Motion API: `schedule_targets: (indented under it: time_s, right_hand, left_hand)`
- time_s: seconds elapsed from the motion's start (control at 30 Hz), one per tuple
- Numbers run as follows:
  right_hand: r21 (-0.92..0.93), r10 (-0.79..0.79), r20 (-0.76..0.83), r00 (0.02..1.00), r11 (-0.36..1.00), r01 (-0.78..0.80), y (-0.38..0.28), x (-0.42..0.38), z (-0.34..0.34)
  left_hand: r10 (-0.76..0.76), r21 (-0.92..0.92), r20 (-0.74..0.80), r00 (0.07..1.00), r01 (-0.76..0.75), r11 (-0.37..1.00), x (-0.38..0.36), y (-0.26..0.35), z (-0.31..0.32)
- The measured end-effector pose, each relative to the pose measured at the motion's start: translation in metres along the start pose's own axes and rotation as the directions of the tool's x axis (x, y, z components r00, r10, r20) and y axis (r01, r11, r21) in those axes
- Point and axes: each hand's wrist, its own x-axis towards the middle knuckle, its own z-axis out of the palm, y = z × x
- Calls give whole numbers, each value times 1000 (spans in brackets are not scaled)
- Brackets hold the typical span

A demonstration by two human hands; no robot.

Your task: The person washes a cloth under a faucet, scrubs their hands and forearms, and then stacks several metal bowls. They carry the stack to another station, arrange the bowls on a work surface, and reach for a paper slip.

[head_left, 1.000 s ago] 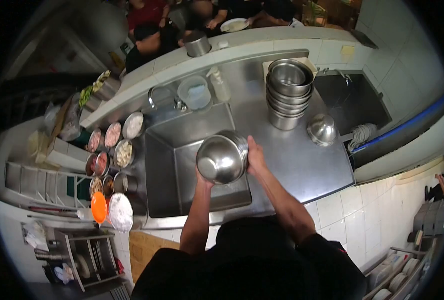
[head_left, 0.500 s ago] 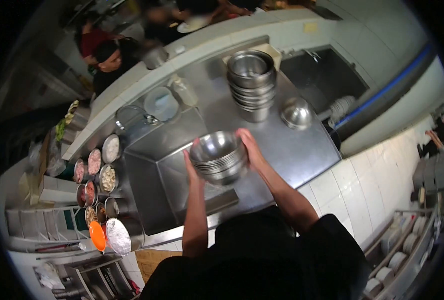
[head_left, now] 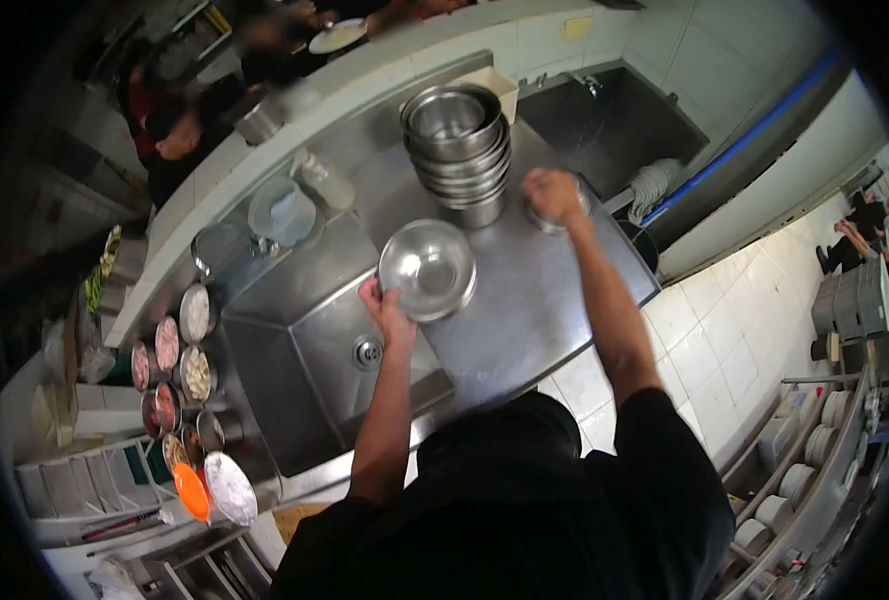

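My left hand [head_left: 392, 312] grips the lower left rim of a stack of metal bowls [head_left: 428, 268], tilted so its inside faces the camera, over the edge between sink and counter. At the right of the counter my right hand [head_left: 555, 196] is over a small metal bowl [head_left: 581, 205], its fingers bent and closed; the hand covers much of that bowl, and what the fingers grip is hidden. Between and behind the hands stands a tall stack of metal pots and bowls [head_left: 457, 150].
The sink basin [head_left: 295, 370] lies left of the counter, with food containers [head_left: 196, 372] beyond it. A clear tub [head_left: 283, 212] and a bottle [head_left: 327, 182] stand behind. A second sink [head_left: 625, 130] is at the back right. Other people are behind the ledge.
My right hand has let go of the bowl stack and moved right to the small bowl. The stack, now in my left hand alone, has tilted toward the camera. The view has shifted.
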Motion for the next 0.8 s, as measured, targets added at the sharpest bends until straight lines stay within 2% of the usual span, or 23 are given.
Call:
schedule_targets:
  time_s: [0.07, 0.2, 0.27, 0.3, 0.33, 0.37, 0.4, 0.43, 0.47, 0.53, 0.6, 0.63, 0.67, 0.7, 0.73, 0.77, 0.8]
  right_hand:
    - [-318, 49, -92, 995, 945, -76, 22, -13, -11]
    - [-255, 41, -38, 998, 966, -49, 38, -39, -3]
    - [-282, 28, -76, 997, 958, -48, 16, -87, 1]
    - [-288, 38, -72, 997, 956, -57, 3, -110, 8]
    - [-296, 47, -67, 997, 953, -65, -11, -133, 15]
    - [-252, 61, -44, 997, 965, -71, -31, -153, 26]
    - [-208, 79, -17, 997, 975, -81, -55, -174, 40]
    - [-144, 74, -14, 997, 987, -76, -83, -191, 56]
    - [-80, 67, -20, 998, 994, -68, -113, -203, 71]
    - [-114, -93, 12, 996, 989, 93, -163, -215, 95]
    - [-3, -225, 139, 964, 974, 227, -205, -219, 100]
    - [1, -227, 136, 964, 973, 229, -212, -215, 108]
    - [287, -320, 61, 945, 913, 290, -214, -207, 119]
    - [541, -389, -36, 920, 766, 346, -213, -201, 130]
    - [542, -399, -40, 916, 761, 356, -208, -199, 144]
    - [672, -218, 101, 971, 734, 95, -203, -195, 157]
    - [746, -49, 270, 962, 642, -177, -202, -192, 166]
  left_hand:
    - [248, 190, -60, 967, -233, 954, 6, -20, 6]
    - [237, 178, -112, 965, -215, 960, 2, -15, 27]
    - [120, 268, -156, 981, -74, 960, -12, 9, 14]
    - [49, 305, -126, 991, -9, 952, -16, 12, -10]
    - [47, 306, -143, 989, -1, 952, -20, 12, -34]
    - [-134, 357, -162, 978, 184, 916, -26, 11, -58]
    - [-312, 401, -190, 931, 364, 840, -36, 9, -76]
    - [-404, 354, -213, 890, 455, 817, -48, 4, -81]
    - [-404, 350, -221, 888, 459, 817, -61, 8, -75]
    - [-643, 261, -178, 745, 666, 699, -80, 24, -54]
    - [-616, 290, -241, 750, 661, 692, -85, 22, -72]
    - [-573, 121, -237, 784, 609, 784, -87, 28, -85]
    - [-527, -55, -241, 815, 530, 846, -88, 34, -98]
    - [-532, -202, -159, 832, 500, 842, -87, 34, -119]
    - [-523, -204, -159, 837, 490, 847, -90, 45, -127]
    - [-537, -304, -43, 843, 501, 811, -93, 55, -133]
    - [-535, -393, 73, 842, 517, 760, -94, 64, -139]
